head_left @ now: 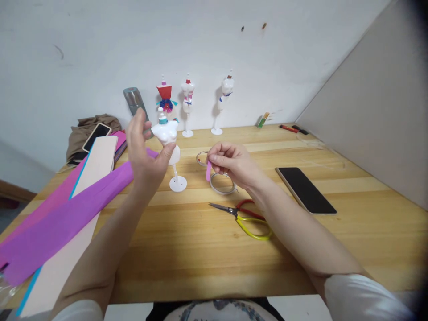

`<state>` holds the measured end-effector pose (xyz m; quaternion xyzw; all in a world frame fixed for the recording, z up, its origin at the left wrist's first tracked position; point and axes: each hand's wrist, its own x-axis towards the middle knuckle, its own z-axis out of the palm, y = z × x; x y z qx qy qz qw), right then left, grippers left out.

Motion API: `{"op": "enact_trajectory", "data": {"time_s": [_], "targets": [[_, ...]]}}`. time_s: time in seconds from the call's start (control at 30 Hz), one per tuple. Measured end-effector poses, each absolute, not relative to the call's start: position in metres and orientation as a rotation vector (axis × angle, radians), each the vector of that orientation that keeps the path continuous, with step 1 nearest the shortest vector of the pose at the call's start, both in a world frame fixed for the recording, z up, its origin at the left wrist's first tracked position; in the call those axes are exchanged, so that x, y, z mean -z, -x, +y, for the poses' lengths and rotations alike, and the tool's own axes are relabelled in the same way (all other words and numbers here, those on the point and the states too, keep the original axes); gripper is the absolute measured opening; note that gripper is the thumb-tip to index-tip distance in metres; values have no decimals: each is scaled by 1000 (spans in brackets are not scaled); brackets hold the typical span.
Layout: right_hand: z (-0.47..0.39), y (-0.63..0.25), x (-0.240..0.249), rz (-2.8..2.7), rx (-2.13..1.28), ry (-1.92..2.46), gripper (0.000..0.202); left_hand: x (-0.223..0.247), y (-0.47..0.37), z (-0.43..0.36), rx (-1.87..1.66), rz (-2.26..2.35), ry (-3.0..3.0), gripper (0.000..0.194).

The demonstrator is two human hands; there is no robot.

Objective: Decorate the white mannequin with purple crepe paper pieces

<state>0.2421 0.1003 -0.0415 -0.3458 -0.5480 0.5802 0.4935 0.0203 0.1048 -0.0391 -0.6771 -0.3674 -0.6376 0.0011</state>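
Note:
A small white dress-form mannequin (166, 132) stands upright on its round base, with a teal band around the neck. Beside it is my left hand (143, 149), fingers raised and apart. Its thumb overlaps the mannequin's waist; whether it touches I cannot tell. To the right, my right hand (229, 160) pinches a short purple strip (208, 171) between thumb and fingertips, and the strip hangs down. Just below that hand lies a roll of white tape (223, 191), with a second tape roll (201, 158) behind. Scissors (236, 210) with one red and one yellow handle lie open nearer me.
Purple paper sheets (67, 218) and a pale pink sheet (96, 165) cover the left side. Three decorated mannequins (188, 96) stand along the wall near a metal flask (134, 99). A large phone (306, 189) lies right; a smaller phone (96, 136) rests by brown cloth (78, 133).

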Motion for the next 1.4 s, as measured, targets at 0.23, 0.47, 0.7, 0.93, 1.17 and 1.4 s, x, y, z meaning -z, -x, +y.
{"op": "enact_trajectory", "data": {"time_s": [0.23,0.47,0.7,0.93,1.17,1.4], "targets": [[99,-243,40,-1334,-1348,837,26,37,-43,68,1571,-875,2014,25],[104,-230,56,-1333,-1373,845,27,43,-42,92,1730,-1222,2314,7],[102,-233,52,-1283,-1446,890,25,48,-65,81,1871,-2046,2859,31],[98,-232,48,-1259,-1640,835,29,51,-63,85,2026,-2159,2981,23],[101,-243,40,-1235,-1568,851,32,43,-62,82,2315,-2206,3024,32],[94,-269,29,-1628,-1312,951,26,46,-63,83,2576,-2189,2915,38]]}}
